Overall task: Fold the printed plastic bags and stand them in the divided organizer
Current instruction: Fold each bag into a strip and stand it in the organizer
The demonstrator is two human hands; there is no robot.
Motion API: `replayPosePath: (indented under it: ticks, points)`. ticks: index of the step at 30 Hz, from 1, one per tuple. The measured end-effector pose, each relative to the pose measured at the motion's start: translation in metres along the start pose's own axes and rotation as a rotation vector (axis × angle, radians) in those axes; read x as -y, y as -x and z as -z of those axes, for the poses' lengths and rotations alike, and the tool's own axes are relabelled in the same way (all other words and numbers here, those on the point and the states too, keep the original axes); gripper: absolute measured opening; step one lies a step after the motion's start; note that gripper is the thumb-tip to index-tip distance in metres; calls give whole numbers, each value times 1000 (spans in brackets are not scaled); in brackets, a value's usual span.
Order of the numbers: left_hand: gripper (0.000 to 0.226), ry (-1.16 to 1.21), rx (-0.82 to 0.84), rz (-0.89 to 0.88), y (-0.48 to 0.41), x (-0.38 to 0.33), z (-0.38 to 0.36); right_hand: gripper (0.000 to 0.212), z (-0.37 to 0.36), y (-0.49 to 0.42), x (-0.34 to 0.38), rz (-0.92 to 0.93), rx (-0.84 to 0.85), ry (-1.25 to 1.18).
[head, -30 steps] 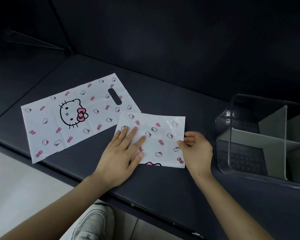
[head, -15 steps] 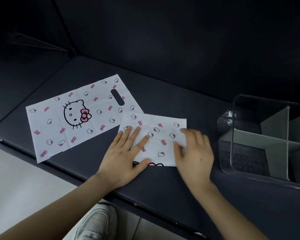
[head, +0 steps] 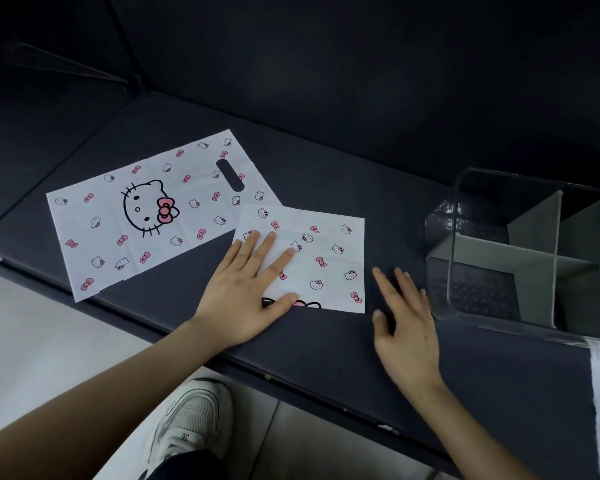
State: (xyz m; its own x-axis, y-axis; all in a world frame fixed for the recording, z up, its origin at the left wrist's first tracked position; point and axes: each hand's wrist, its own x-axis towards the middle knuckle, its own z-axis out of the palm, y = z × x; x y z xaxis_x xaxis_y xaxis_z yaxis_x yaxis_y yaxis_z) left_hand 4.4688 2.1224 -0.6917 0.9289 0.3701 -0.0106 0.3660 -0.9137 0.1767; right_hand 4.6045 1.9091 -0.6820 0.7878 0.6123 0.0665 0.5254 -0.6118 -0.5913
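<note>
Head view, one bag half done. Folded bag (head: 312, 258) lies flat on the dark surface (head: 326, 348), long axis running left to right across my view, its far-left corner overlapping the flat bag (head: 146, 216), which is not yet folded. Left hand (head: 246, 292) presses on the folded bag's left part: fingers (head: 267, 251) straight and slightly spread, thumb on the near edge, nothing pinched. Right hand (head: 406, 323) is off the bag, just beside its right edge, fingers straight, loosely apart, holding nothing; I cannot tell whether it touches the surface. Organizer (head: 534, 258), clear walls with grey dividers, stands to the right of that hand. Judgement: the next fold turns on the free right edge, which lies directly left of the right hand. That hand is nearer both the edge and the organizer, so I would keep the left as the anchor.
</note>
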Motion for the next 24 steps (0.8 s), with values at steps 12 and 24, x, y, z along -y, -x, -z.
replayPosePath:
  ticks: [12, 24]
  points:
    - [77, 177, 1, -121, -4, 2, 4, 17, -5, -20, -3, 784, -103, 316]
    - [40, 671, 11, 19, 26, 23, 34, 9, 38, 4, 17, 75, 333, -296]
